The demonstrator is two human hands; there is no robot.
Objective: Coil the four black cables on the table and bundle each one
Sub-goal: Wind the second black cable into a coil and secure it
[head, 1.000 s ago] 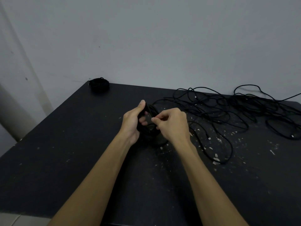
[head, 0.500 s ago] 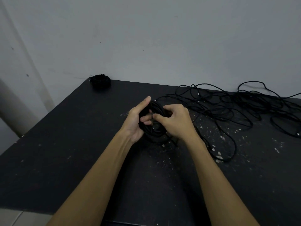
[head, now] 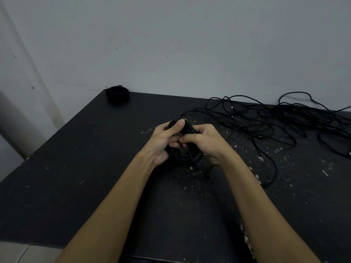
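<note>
A black cable coil (head: 180, 156) is held upright just above the middle of the black table (head: 79, 168). My left hand (head: 163, 141) grips its left side, thumb up over the top of the loops. My right hand (head: 205, 141) grips the right side, its fingers curled into the coil's centre where they meet the left fingers. A finished black bundle (head: 117, 94) lies at the table's far left corner. A loose tangle of black cables (head: 275, 122) spreads over the far right of the table.
One loose strand (head: 273, 168) loops down toward the front right of the hands. Pale chips and specks litter the table around and right of the coil. A grey wall stands right behind the table; the table's left edge drops off to a pale floor.
The coil has tightened between my hands, and my left thumb now lies over its top. My right fingers have moved deeper into the coil's centre. The view has shifted slightly.
</note>
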